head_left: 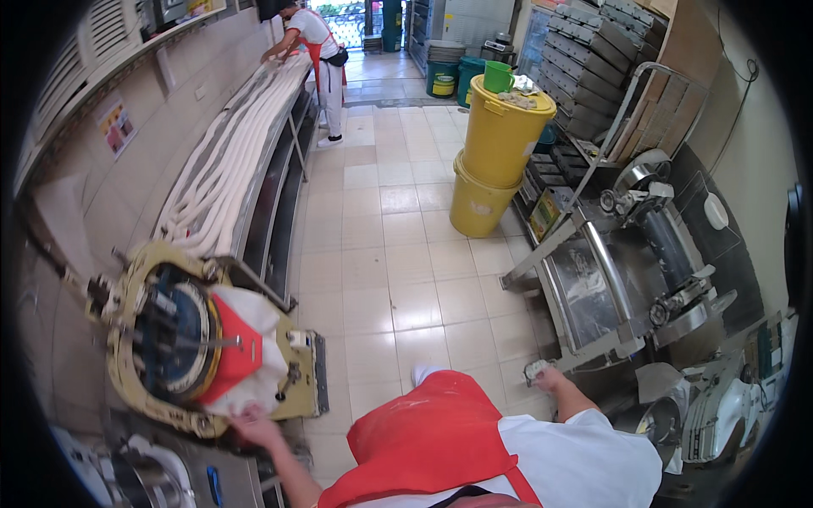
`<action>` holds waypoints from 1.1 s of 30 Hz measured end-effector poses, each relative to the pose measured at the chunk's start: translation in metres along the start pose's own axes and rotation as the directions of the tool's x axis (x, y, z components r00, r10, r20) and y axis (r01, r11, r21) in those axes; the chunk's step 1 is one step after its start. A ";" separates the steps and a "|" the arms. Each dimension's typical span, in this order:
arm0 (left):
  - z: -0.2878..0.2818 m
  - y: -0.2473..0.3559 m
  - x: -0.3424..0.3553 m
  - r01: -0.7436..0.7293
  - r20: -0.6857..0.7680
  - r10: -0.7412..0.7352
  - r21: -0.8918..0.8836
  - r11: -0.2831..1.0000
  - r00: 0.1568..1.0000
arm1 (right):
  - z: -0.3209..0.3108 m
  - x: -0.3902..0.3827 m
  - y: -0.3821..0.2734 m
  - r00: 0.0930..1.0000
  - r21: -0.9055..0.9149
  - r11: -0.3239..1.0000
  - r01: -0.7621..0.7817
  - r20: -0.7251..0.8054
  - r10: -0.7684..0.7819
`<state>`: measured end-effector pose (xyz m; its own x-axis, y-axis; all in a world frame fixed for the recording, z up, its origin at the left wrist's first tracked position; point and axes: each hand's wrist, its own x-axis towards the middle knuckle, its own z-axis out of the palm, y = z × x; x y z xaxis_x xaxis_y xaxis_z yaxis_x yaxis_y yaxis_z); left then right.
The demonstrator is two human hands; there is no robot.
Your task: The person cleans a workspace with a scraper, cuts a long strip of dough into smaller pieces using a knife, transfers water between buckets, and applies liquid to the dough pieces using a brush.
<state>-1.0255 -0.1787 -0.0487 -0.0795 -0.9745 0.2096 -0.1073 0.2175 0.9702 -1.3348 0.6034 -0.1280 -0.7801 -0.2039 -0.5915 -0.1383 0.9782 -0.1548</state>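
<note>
My left hand point(257, 427) reaches to the near edge of a cream-coloured machine point(131, 372) with a dark round ring in its frame. Its fingers are blurred against the pale surface there, so their grip cannot be made out. Inside the frame shows a red and white patch point(241, 347), either cloth or a reflection. Out to the right, my right hand point(552, 379) is closed around a small grey-white object point(535, 370), too small to name. It is held low, beside the corner of a metal roller machine point(593, 296).
Long white dough strips point(229, 161) lie along the left bench, where a co-worker point(320, 51) in a red apron bends over. Stacked yellow bins point(500, 144) with a green jug point(498, 77) stand mid-right. Trays point(584, 63) fill a rack behind. A scale-like white machine point(720, 415) sits lower right.
</note>
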 end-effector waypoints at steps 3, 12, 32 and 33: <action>0.155 -0.024 0.016 0.045 0.238 -0.087 0.178 0.983 0.967 | -0.022 0.084 -0.031 0.981 0.126 0.973 -0.194 0.013 0.194; 0.466 -0.039 0.136 -0.075 0.712 -0.526 0.624 0.778 0.465 | -0.262 0.363 -0.254 0.943 0.341 0.940 -0.003 -0.313 0.117; 1.210 0.228 0.092 0.067 0.985 -0.006 0.018 0.998 -0.174 | -0.867 0.653 -0.267 0.083 0.440 0.700 0.563 -0.872 0.482; 1.240 0.287 0.060 0.069 0.938 0.065 -0.044 0.997 -0.341 | -0.894 0.665 -0.241 0.079 0.457 0.694 0.557 -0.860 0.504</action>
<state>-2.2895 -0.1068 0.0917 -0.9094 0.3973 -0.1226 -0.0688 0.1470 0.9867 -2.3655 0.2674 0.2236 -0.6563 0.5102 0.5559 -0.2509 0.5472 -0.7985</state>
